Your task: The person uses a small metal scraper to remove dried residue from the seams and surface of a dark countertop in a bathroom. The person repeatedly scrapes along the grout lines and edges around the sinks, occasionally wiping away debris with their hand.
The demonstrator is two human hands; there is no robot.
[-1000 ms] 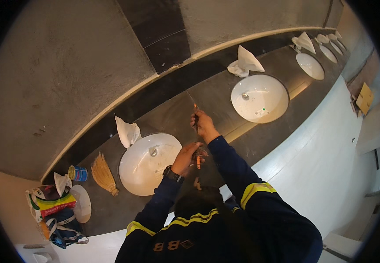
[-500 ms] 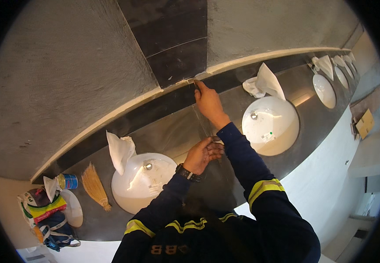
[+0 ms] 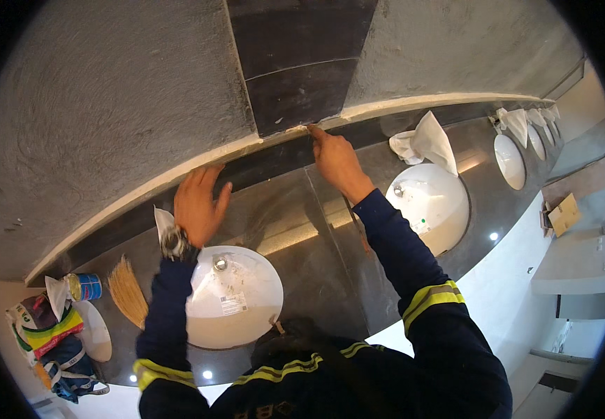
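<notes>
My right hand [image 3: 336, 162] reaches up to the wall, its index finger stretched out and touching the pale joint [image 3: 290, 133] under the dark wall tiles [image 3: 302, 91]. Its other fingers are mostly hidden, and nothing shows in its grasp. Against the dark backsplash strip [image 3: 260, 165] rests my left hand [image 3: 201, 206], open, with its fingertips near the pale ledge [image 3: 166, 174] and its thumb apart. A watch sits on that wrist. Below the left hand is a white oval basin [image 3: 236, 300] set in the dark countertop [image 3: 295, 272].
Another white basin [image 3: 432, 202] lies to the right, with white wrapping [image 3: 428, 143] behind it. Further basins [image 3: 510, 162] follow along the counter. At the left are a straw brush [image 3: 127, 292], a blue tin [image 3: 86, 286] and bags [image 3: 58, 342]. A cardboard box [image 3: 564, 214] stands far right.
My left hand has moved up and left from beside my right forearm to the backsplash, and its fingers have spread. My right fingertip stays at the joint below the tiles.
</notes>
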